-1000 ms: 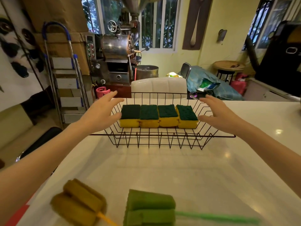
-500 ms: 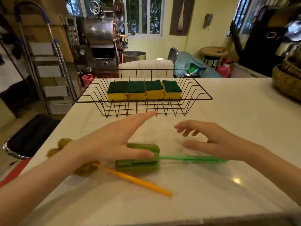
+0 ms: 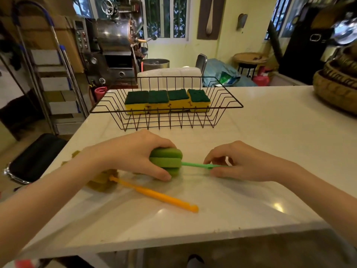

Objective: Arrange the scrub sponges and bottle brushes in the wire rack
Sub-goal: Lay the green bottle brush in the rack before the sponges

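Left hand: the left hand (image 3: 133, 153) comes in from 8 o'clock, palm down, fingers and thumb wrapped around the sponge head of the green bottle brush (image 3: 167, 161) — a closed grip.
Right hand: the right hand (image 3: 243, 161) comes in from 4 o'clock, knuckles up, fingers curled and pinching the thin green handle.
Green brush axis: it lies across the desk (image 3: 270, 151), long axis from 9 to 3 o'clock, head at 9, handle pointing to 3; the handle's far end is hidden under the right hand.
Green brush make: soft foam head, rounded, in layered lobes; slim, smooth plastic handle.
Orange bottle brush (image 3: 154, 194): untouched on the desk just nearer the camera, handle pointing to 4 o'clock, its dull yellow-brown foam head partly hidden under the left wrist.
Wire rack (image 3: 228, 105): black wire, long axis left to right, at 12 o'clock from both hands.
Scrub sponges (image 3: 167, 101): four in a row inside the rack, side by side and touching — yellow foam blocks with dark green scouring tops facing up.
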The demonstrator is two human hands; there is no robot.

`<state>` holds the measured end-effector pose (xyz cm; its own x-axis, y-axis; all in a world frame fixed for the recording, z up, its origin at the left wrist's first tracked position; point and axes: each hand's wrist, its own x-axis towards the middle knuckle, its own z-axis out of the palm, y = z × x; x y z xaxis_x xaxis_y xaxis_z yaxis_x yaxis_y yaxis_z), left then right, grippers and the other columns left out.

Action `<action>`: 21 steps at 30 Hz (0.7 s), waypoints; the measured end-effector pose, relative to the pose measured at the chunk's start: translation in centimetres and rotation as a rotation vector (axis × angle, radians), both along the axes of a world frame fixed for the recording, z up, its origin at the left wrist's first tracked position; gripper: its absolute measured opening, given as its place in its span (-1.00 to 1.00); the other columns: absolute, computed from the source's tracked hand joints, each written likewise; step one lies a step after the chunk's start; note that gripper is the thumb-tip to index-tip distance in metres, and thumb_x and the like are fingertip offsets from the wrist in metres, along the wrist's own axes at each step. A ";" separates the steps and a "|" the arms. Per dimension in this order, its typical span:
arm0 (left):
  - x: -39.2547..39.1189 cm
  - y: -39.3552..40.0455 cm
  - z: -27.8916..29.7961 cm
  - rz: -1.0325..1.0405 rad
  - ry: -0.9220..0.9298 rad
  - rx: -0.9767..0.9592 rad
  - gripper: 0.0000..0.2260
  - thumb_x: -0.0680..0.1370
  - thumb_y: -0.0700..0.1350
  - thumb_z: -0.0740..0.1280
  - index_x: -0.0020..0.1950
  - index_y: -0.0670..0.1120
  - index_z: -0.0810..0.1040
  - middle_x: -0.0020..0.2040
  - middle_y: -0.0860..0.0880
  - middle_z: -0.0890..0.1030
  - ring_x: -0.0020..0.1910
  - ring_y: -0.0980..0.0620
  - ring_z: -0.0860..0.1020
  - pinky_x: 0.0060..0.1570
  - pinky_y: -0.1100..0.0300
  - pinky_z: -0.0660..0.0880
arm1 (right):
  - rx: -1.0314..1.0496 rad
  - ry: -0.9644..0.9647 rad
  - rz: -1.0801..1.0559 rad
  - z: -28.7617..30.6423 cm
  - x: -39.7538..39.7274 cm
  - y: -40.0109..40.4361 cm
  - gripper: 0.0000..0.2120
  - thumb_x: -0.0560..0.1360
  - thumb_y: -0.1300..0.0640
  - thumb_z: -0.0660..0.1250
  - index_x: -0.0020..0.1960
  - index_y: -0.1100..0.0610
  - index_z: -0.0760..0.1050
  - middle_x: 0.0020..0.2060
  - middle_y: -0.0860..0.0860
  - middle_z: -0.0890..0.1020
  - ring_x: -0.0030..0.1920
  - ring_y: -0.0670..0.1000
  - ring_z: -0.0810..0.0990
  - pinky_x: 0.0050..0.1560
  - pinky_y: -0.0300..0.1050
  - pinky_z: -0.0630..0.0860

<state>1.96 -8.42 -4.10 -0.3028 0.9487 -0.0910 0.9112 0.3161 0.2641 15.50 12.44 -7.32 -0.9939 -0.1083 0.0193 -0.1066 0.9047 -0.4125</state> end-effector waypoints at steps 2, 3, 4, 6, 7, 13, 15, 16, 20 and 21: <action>-0.7 0.2 0.9 0.021 0.011 0.029 -0.55 0.32 0.17 0.41 0.17 0.16 0.43 0.02 0.15 0.55 -0.03 0.18 0.46 0.03 0.17 0.47 | 0.000 0.031 -0.007 0.6 -0.6 0.0 -0.82 0.47 0.07 0.31 0.06 0.01 0.55 -0.19 -0.07 0.58 -0.22 -0.08 0.48 -0.26 -0.36 0.34; -1.0 0.3 1.3 0.025 0.018 0.046 -0.56 0.32 0.18 0.41 0.16 0.18 0.43 0.01 0.16 0.55 -0.03 0.19 0.46 0.01 0.17 0.47 | -0.006 0.055 -0.008 0.9 -1.0 0.1 -0.83 0.47 0.07 0.31 0.05 0.01 0.56 -0.19 -0.08 0.58 -0.22 -0.09 0.48 -0.27 -0.36 0.34; -1.4 0.3 1.8 0.028 0.025 0.062 -0.56 0.32 0.18 0.41 0.15 0.19 0.42 0.00 0.16 0.54 -0.03 0.19 0.46 0.00 0.17 0.47 | -0.012 0.082 -0.011 1.3 -1.3 0.2 -0.85 0.47 0.07 0.31 0.03 0.01 0.56 -0.21 -0.09 0.58 -0.23 -0.09 0.47 -0.28 -0.36 0.34; -1.9 0.5 2.8 0.037 0.043 0.096 -0.55 0.32 0.17 0.41 0.16 0.18 0.42 0.00 0.17 0.53 -0.03 0.20 0.46 -0.05 0.24 0.46 | -0.011 0.141 -0.024 2.2 -2.0 0.5 -0.87 0.46 0.06 0.31 0.00 0.00 0.57 -0.23 -0.13 0.57 -0.23 -0.13 0.47 -0.28 -0.37 0.35; -2.2 0.5 3.3 0.045 0.047 0.119 -0.55 0.32 0.15 0.42 0.17 0.17 0.42 -0.01 0.18 0.52 -0.03 0.21 0.46 -0.07 0.31 0.43 | -0.004 0.172 -0.032 2.7 -2.4 0.6 -0.87 0.46 0.06 0.31 -0.01 0.00 0.57 -0.24 -0.16 0.55 -0.22 -0.16 0.46 -0.28 -0.38 0.35; -4.0 1.2 5.9 0.116 0.010 0.284 -0.51 0.31 0.08 0.44 0.21 0.13 0.44 -0.06 0.25 0.50 -0.06 0.26 0.48 -0.20 0.42 0.38 | 0.021 0.406 -0.077 5.5 -4.8 1.5 -0.84 0.47 0.12 0.31 0.03 0.05 0.58 -0.24 -0.22 0.50 -0.16 -0.14 0.50 -0.18 -0.32 0.37; -4.8 1.5 6.4 0.150 0.005 0.330 -0.50 0.30 0.05 0.46 0.22 0.13 0.44 -0.07 0.28 0.48 -0.06 0.27 0.47 -0.18 0.42 0.38 | 0.029 0.445 -0.082 6.2 -5.8 1.7 -0.83 0.48 0.13 0.30 0.05 0.07 0.57 -0.25 -0.24 0.47 -0.17 -0.13 0.49 -0.20 -0.29 0.37; -5.2 1.5 6.7 0.169 0.005 0.350 -0.50 0.30 0.04 0.46 0.22 0.13 0.44 -0.07 0.27 0.48 -0.06 0.26 0.47 -0.17 0.42 0.38 | 0.040 0.456 -0.077 6.4 -6.4 1.8 -0.83 0.48 0.13 0.29 0.05 0.06 0.57 -0.25 -0.25 0.47 -0.18 -0.14 0.49 -0.21 -0.29 0.36; -7.4 2.1 7.1 0.216 0.010 0.372 -0.48 0.32 0.02 0.46 0.25 0.12 0.42 0.04 0.13 0.49 0.00 0.14 0.46 -0.09 0.39 0.40 | 0.020 0.492 -0.051 7.4 -8.8 2.4 -0.83 0.47 0.16 0.30 0.05 0.06 0.56 -0.22 -0.29 0.49 -0.14 -0.18 0.51 -0.19 -0.36 0.36; -8.1 2.3 7.1 0.227 0.012 0.374 -0.48 0.32 0.01 0.46 0.25 0.12 0.42 0.05 0.13 0.48 0.01 0.14 0.45 -0.10 0.39 0.39 | -0.001 0.493 -0.049 7.6 -9.5 2.6 -0.82 0.47 0.17 0.31 0.05 0.05 0.57 -0.21 -0.28 0.51 -0.11 -0.17 0.53 -0.18 -0.37 0.38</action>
